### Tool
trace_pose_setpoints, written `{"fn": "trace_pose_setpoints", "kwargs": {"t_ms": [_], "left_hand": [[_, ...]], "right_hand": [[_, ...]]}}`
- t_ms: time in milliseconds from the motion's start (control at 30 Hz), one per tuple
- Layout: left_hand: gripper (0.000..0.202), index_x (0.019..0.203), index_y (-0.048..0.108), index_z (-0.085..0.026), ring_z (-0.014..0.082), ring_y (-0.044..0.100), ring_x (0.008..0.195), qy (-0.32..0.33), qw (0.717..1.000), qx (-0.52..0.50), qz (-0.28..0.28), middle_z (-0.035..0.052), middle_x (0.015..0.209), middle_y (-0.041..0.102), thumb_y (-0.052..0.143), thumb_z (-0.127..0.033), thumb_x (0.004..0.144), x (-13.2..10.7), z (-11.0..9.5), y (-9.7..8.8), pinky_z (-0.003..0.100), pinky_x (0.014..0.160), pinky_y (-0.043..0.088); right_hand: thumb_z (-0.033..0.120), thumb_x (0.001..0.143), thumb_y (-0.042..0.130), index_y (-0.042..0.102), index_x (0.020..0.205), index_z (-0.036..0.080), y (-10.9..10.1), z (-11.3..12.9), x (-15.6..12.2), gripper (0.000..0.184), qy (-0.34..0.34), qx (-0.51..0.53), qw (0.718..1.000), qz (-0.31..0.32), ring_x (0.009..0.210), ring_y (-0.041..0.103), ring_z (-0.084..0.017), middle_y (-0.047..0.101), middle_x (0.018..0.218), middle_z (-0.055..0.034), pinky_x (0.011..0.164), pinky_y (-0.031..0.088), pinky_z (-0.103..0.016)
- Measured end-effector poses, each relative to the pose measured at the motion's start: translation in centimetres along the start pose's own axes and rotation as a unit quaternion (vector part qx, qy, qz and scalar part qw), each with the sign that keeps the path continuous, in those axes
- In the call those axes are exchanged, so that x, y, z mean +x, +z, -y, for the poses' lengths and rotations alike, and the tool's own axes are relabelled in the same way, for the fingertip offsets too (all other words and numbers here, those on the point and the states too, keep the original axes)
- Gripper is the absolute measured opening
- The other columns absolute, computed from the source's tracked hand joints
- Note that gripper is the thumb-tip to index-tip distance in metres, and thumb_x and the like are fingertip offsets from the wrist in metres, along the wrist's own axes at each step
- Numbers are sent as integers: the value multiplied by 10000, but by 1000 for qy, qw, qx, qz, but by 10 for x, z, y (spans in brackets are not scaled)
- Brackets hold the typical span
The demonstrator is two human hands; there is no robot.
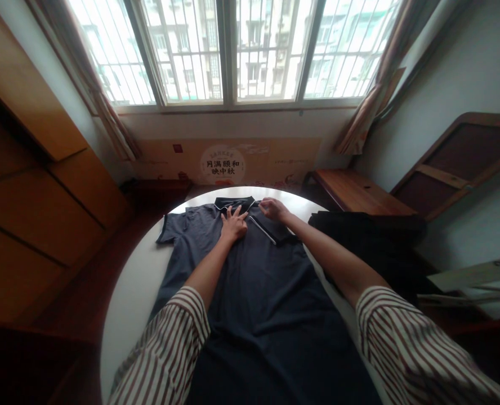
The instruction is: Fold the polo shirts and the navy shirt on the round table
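The dark polo shirt (254, 281) lies spread flat on a round white counter (135, 281), collar toward the window and hem toward the person. The counter stands in a small room: a wide barred window (233, 50) with tied-back curtains runs along the far wall, a printed cardboard panel (228, 163) leans beneath it, wooden cabinets (39, 185) fill the left side and a low wooden bench (360, 191) sits to the right. A heap of black cloth (368, 236) rests at the counter's right edge, just beside the shirt.

The left hand (234, 222) is open, fingers fanned, pressing flat on the shirt just below the collar (234, 202). The right hand (274, 209) is curled at the shirt's right shoulder, where the sleeve (273, 229) is folded inward across the chest; its fingers seem to pinch the fabric, though the grip itself is too small to make out.

The shirt's hem is cut off by the lower frame edge and partly covered by striped sleeves (169, 354). The room's lower corners are in deep shadow.
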State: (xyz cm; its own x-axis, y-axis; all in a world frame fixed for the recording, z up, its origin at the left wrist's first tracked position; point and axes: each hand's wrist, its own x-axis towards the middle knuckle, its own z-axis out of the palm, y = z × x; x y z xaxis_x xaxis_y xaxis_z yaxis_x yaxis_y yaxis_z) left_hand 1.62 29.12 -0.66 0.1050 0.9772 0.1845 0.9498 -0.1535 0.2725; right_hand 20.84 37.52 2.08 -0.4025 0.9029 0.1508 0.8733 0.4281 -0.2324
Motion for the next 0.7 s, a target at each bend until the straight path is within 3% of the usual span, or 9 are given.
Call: {"fn": "trace_pose_setpoints", "kwargs": {"t_ms": [67,167,233,333,467,567,633,700], "left_hand": [[541,1418,528,-312,380,115,1476,0,1000,-1,1,3,1611,271,401,-264,894,0,0,-1,722,1124,152],[541,1415,526,-337,375,122,1473,-2,1000,-1,5,-13,1605,284,417,-256,892,-2,0,-1,713,1132,143],[532,1403,540,-335,378,129,1468,4,1000,-4,2,-7,1599,298,432,-248,890,-3,-1,-1,717,1130,139],[489,1343,598,-310,371,174,1449,16,999,-21,-30,12,1562,368,452,-219,885,-4,-5,0,696,1136,162],[439,1187,685,-222,258,416,1310,10,989,-75,-126,69,1349,574,434,-87,853,-4,1,-12,450,1143,317],[424,1149,681,-195,224,504,1204,-92,978,-83,-165,93,1237,620,428,-42,846,-13,34,-37,345,1052,395],[381,1170,658,-179,273,479,1237,-200,964,-57,-165,131,1275,594,446,-71,873,-26,68,-58,399,1022,397],[341,1197,624,-109,373,427,1284,-301,939,-32,-165,227,1333,534,471,-114,892,-45,105,-78,508,984,384]], "right_hand": [[408,983,432,608,1329,214,11,6,0,434,-30,-5,999,37,1331,466,-218,542,1435,-80,1116,322,-306],[496,1003,340,401,1506,208,25,8,3,583,-16,-17,998,63,1465,260,-285,309,1596,-99,1181,199,-459],[560,1001,278,322,1544,225,29,7,7,640,6,-24,997,72,1489,178,-316,204,1630,-106,1180,146,-528],[597,991,263,298,1551,244,25,9,13,663,30,-31,996,84,1494,155,-321,165,1638,-116,1173,139,-550],[528,1010,264,358,1520,187,10,28,8,621,34,-41,996,77,1483,186,-341,223,1618,-154,1149,189,-580],[389,1016,317,424,1465,123,0,57,-9,533,2,-49,998,48,1470,215,-329,291,1585,-187,1154,180,-570],[333,999,371,496,1400,122,-3,82,-30,471,-37,-46,997,45,1422,319,-323,396,1526,-196,1142,210,-575],[325,976,430,561,1334,151,-3,111,-60,419,-82,-40,994,55,1362,408,-314,473,1474,-176,1126,248,-578]]}}
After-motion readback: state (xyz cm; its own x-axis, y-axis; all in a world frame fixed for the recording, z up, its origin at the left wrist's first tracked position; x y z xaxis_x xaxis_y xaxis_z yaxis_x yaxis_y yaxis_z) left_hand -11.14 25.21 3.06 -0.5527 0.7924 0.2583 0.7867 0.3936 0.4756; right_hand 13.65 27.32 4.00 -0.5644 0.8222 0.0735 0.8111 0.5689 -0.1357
